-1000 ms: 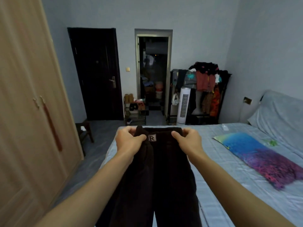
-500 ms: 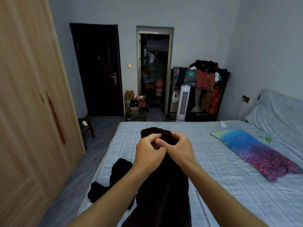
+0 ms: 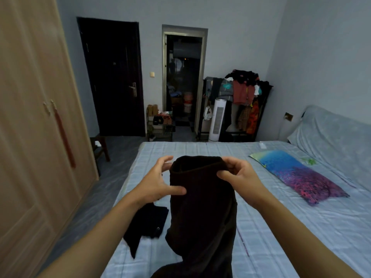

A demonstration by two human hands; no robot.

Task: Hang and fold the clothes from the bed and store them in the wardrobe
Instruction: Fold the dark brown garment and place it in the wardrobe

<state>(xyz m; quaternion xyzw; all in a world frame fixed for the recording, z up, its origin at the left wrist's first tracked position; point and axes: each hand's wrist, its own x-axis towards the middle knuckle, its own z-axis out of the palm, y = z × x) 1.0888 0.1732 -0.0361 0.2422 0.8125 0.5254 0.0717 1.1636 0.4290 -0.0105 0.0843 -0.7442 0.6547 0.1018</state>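
Brown trousers [image 3: 202, 207] hang pinched in the right hand [image 3: 240, 175]; the left hand [image 3: 158, 183] spreads open, thumb touching. A black garment [image 3: 146, 225] lies at eight o'clock on the bed [image 3: 281, 227], a wardrobe [image 3: 30, 137] at nine.

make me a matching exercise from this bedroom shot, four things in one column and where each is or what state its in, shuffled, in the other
Things:
1. dark brown trousers
2. black garment
3. colourful pillow
4. left hand

Places or states:
A. lying flat on the bed near its left edge
B. fingers spread, thumb touching the cloth
C. lying on the right side of the bed
D. held up by the waistband, pinched by the right hand

Pairs: 1-D, 2-A, 3-C, 4-B
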